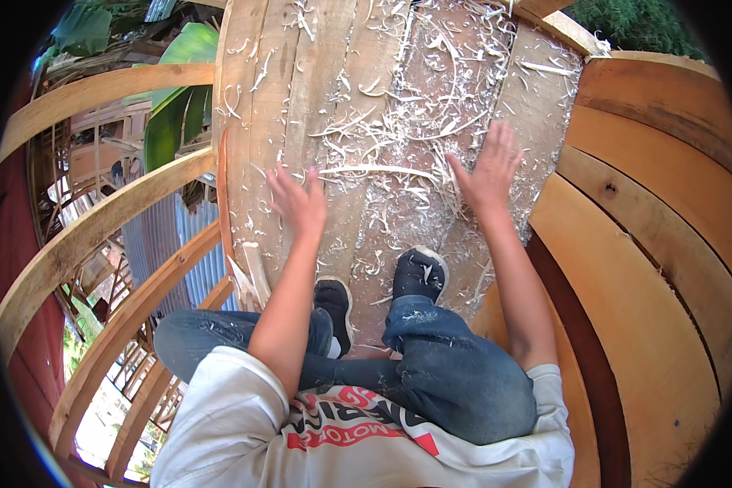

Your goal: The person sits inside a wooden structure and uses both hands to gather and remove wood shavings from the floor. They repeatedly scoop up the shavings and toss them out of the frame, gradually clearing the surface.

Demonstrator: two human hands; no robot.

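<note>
My left hand (298,199) is held over the floorboards on the left with its fingers apart and nothing in it. Farther right, my right hand (491,168) is stretched out, thumb away from the fingers, and it is bare too. Between the two lie pale curled wood shavings (407,130), thickest around the middle and right boards. One long shaving strip (378,170) runs crosswise from near the left fingers toward the right thumb. Whether either palm touches the wooden floor (270,98) I cannot tell.
An open slatted wood railing (106,203) stands along the left, with corrugated metal sheets (159,244) beyond it. A plank wall (642,236) bounds the right. Split wood pieces (256,272) rest by the left edge. My shoes (420,275) are on the boards between my arms.
</note>
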